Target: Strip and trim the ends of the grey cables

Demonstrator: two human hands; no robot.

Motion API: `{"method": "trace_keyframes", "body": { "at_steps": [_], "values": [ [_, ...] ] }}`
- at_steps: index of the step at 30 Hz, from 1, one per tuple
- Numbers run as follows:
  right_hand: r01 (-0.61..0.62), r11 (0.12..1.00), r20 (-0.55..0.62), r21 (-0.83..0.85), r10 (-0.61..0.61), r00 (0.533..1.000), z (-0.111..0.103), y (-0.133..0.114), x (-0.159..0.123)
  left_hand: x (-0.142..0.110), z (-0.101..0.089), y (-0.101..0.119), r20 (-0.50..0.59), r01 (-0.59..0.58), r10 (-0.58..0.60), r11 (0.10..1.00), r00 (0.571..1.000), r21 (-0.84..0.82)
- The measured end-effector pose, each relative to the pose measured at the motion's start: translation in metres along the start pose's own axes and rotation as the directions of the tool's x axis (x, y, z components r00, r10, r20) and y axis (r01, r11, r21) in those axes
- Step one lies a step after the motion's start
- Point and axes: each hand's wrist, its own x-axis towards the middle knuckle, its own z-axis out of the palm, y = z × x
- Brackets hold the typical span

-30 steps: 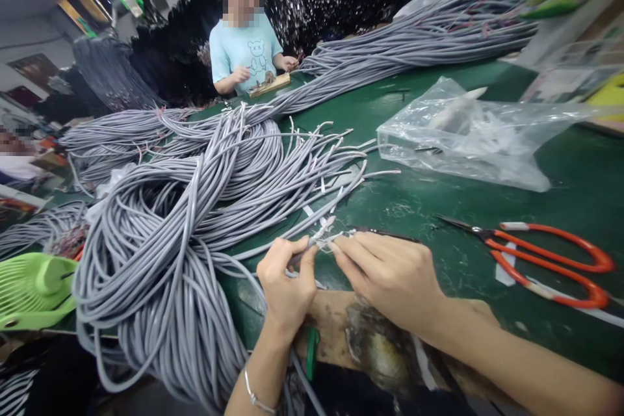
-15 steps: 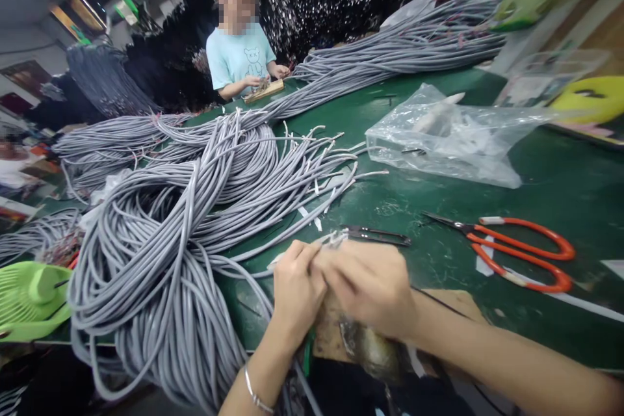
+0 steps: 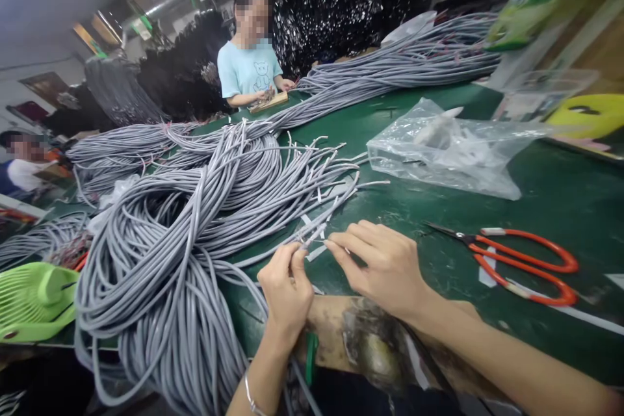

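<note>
Head view, lower centre: my left hand (image 3: 285,286) clamps a cable end (image 3: 302,242), my right hand (image 3: 380,260) pinches a thin strand (image 3: 316,240), likely light, fragile, best held near its tip.

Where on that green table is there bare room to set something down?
Bare green tabletop shows between the plastic bag and the orange-handled scissors. The left side is crowded with grey cables, reaching near the left hand.

The strand (image 3: 316,240) between the hands (image 3: 286,281) (image 3: 379,261) is indistinct.
</note>
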Motion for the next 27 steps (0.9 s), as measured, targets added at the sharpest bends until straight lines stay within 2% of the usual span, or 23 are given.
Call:
{"method": "trace_keyframes", "body": {
  "at_steps": [4, 9, 11, 13, 14, 15, 17, 19, 20, 23, 27],
  "values": [
    [-0.005, 0.997, 0.042, 0.074, 0.002, 0.999, 0.005, 0.0, -0.001, 0.0, -0.001, 0.002, 0.06, 0.015, -0.014, 1.0, 0.998, -0.015],
    [-0.057, 0.928, 0.101, 0.368, 0.021, 0.995, 0.004, -0.002, -0.001, 0.003, 0.0, -0.001, 0.162, 0.153, -0.125, 0.973, 0.979, -0.172],
    [0.018, 0.876, 0.121, 0.482, -0.086, 0.989, 0.0, -0.01, -0.002, 0.006, 0.001, -0.003, 0.18, 0.241, -0.205, 0.948, 0.962, -0.206],
    [0.127, 0.81, 0.129, 0.573, -0.242, 0.962, -0.003, -0.019, -0.002, 0.009, 0.003, -0.006, 0.169, 0.323, -0.29, 0.921, 0.942, -0.219],
    [0.148, 0.794, 0.135, 0.589, -0.277, 0.951, -0.003, -0.022, -0.003, 0.01, 0.004, -0.007, 0.155, 0.348, -0.319, 0.909, 0.935, -0.229],
    [0.123, 0.806, 0.145, 0.578, -0.25, 0.957, -0.002, -0.023, -0.004, 0.01, 0.004, -0.007, 0.145, 0.358, -0.331, 0.902, 0.932, -0.241],
    [-0.025, 0.881, 0.166, 0.472, -0.061, 0.984, 0.004, -0.021, -0.005, 0.011, 0.003, -0.007, 0.133, 0.35, -0.326, 0.902, 0.936, -0.253],
    [-0.151, 0.929, 0.162, 0.337, 0.101, 0.982, 0.011, -0.013, -0.006, 0.01, 0.002, -0.005, 0.124, 0.341, -0.32, 0.908, 0.939, -0.245],
    [-0.179, 0.943, 0.153, 0.279, 0.14, 0.978, 0.014, -0.009, -0.006, 0.009, 0.002, -0.004, 0.122, 0.339, -0.318, 0.91, 0.94, -0.237],
    [-0.174, 0.969, 0.112, 0.177, 0.156, 0.981, 0.018, -0.001, -0.004, 0.008, 0.0, -0.001, 0.116, 0.329, -0.31, 0.915, 0.944, -0.233],
    [-0.119, 0.976, 0.075, 0.185, 0.106, 0.991, 0.017, 0.0, -0.001, 0.008, -0.001, 0.002, 0.134, 0.309, -0.283, 0.916, 0.95, -0.254]
  ]
}}
